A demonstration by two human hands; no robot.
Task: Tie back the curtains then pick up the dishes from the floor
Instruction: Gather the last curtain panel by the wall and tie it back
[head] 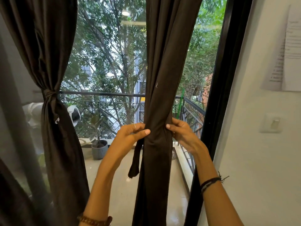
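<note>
Both forearms enter from the bottom edge of the frame and converge on the gathered right-hand curtain of dark brown fabric (pixel 160 79), which hangs in the centre of the frame with its long axis vertical.

The left hand (pixel 130 134) is at the left side of the bundle and the right hand (pixel 182 132) at the right side, both at the same height in the lower centre of the frame. Neither hand is nearer; each touches the fabric.

Fingers of the left hand (pixel 143 132) are curled, with the thumb laid across the front of the bundle, pinching a narrow dark brown fabric tie strip (pixel 135 162). The free end of the strip hangs straight down just left of the bundle.

Fingers of the right hand (pixel 171 126) are curled against the right edge of the bundle, thumb forward, gripping the fabric. Whether they also hold the other end of the strip cannot be told; it is hidden behind the curtain.

Judgement: the strip lies horizontally, across the curtain's vertical axis, so the coming move is to bring both ends to the front and knot them.

At the left of the frame, the matching left-hand curtain of dark brown fabric (pixel 48 46) is already cinched by a knotted tie (pixel 49 93).

No dishes are in view.
</note>
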